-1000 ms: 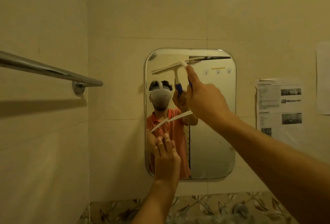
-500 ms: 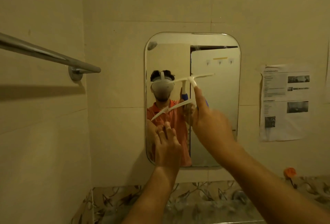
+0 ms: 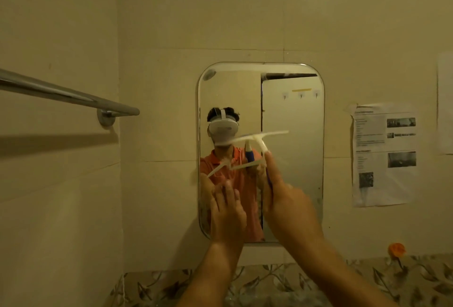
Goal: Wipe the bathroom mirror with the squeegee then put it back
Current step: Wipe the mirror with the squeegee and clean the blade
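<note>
Gripping the squeegee [image 3: 258,136] by its blue handle, the right hand [image 3: 286,199] is holding the tool up in front of the wall mirror [image 3: 296,120], about mid-height on the glass and a little right of centre. Its fingers [image 3: 270,163] are curling round the handle, with the forefinger lying straight along the white neck toward the blade. The blade is sitting nearly level, its left end dipping slightly. It is showing blurred, so I cannot tell whether the rubber edge is touching the glass or standing just off it. The left hand [image 3: 228,211] is resting flat on the lower left part of the mirror, fingers straight and close together, holding nothing.

The step in hand is looking like a wiping pass across the middle of the glass. Doing it well is calling for the whole edge pressing evenly, which the forefinger on the neck is helping with. It is also calling for the handle tilting away from the glass, so that the rubber is trailing rather than digging in. Each pass is wanting to overlap its neighbour and run right out to the rounded rim. The left palm is sitting in the blade's likely path and risking smears, so it is worth lifting off before the lower left is wiped. With the wiping unfinished, putting the squeegee back is not yet coming into it.
</note>
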The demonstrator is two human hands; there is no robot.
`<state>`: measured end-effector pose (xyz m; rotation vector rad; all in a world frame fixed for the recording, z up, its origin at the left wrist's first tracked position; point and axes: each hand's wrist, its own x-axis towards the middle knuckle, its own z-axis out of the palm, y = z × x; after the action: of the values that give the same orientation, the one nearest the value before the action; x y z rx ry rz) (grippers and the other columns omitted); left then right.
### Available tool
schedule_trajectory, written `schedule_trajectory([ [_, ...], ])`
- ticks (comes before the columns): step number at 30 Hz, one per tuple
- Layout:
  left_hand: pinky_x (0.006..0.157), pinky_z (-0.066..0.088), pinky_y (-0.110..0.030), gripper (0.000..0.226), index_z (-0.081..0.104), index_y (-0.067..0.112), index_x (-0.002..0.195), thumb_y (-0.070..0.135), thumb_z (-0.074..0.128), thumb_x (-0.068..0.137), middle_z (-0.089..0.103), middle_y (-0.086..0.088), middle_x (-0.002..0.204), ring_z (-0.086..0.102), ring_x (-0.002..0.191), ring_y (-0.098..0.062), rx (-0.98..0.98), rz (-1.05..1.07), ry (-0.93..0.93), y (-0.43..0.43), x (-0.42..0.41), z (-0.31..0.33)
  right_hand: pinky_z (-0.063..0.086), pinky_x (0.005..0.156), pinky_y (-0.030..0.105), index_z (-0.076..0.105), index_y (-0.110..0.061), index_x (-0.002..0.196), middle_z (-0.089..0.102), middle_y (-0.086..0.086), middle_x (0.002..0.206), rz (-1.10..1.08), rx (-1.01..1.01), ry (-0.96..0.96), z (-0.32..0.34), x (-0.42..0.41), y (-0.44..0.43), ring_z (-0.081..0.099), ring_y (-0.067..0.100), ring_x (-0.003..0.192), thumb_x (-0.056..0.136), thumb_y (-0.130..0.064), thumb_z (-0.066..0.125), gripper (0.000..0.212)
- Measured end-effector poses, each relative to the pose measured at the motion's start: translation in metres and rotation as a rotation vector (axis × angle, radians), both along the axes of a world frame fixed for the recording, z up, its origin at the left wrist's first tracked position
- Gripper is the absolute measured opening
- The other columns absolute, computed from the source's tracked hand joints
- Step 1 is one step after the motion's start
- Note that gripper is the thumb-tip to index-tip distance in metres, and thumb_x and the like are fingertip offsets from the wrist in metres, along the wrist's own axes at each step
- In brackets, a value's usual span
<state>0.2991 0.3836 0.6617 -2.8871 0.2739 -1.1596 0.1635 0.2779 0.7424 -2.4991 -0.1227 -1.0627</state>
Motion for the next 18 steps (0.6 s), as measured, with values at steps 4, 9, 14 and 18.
schedule_trajectory([
  [4,0.095,0.052,-0.058,0.085,0.065,0.005,0.133,0.028,0.098,0.059,0.047,-0.031,0.146,0.048,0.13,-0.053,0.003,-0.017,0.035,-0.001,0.009,-0.004,0.042,0.045,0.024,-0.018,-0.045,0.156,0.057,0.001,0.075,0.026,-0.068,-0.159,0.065,0.014,0.024,0.054,0.011,0.054,0.11,-0.034,0.037,0.073],
  [9,0.117,0.024,-0.059,0.083,0.015,0.004,0.159,0.032,0.063,0.098,0.0,-0.032,0.163,0.009,0.148,-0.054,0.044,0.0,-0.044,-0.002,0.004,-0.006,0.034,0.043,0.025,-0.012,-0.036,0.161,0.049,0.002,0.071,-0.044,-0.171,-0.175,0.121,0.031,0.058,0.05,0.012,0.053,0.108,-0.023,0.044,0.078],
  [14,0.117,0.025,-0.058,0.075,0.025,0.006,0.158,0.032,0.063,0.098,0.007,-0.029,0.164,0.012,0.148,-0.053,-0.064,-0.055,-0.019,-0.002,0.004,-0.007,0.034,0.044,0.027,-0.015,-0.036,0.16,0.047,0.005,0.075,-0.085,-0.167,-0.103,0.12,0.037,0.069,0.048,0.014,0.055,0.105,-0.017,0.048,0.085],
  [18,0.118,0.023,-0.062,0.06,0.031,0.001,0.149,0.032,0.051,0.102,0.01,-0.031,0.162,0.014,0.146,-0.055,-0.104,-0.198,-0.019,-0.002,0.017,-0.017,0.046,0.045,0.03,-0.022,-0.041,0.155,0.054,0.008,0.079,-0.126,-0.156,-0.048,0.085,0.037,0.064,0.056,0.016,0.059,0.105,-0.016,0.048,0.089],
])
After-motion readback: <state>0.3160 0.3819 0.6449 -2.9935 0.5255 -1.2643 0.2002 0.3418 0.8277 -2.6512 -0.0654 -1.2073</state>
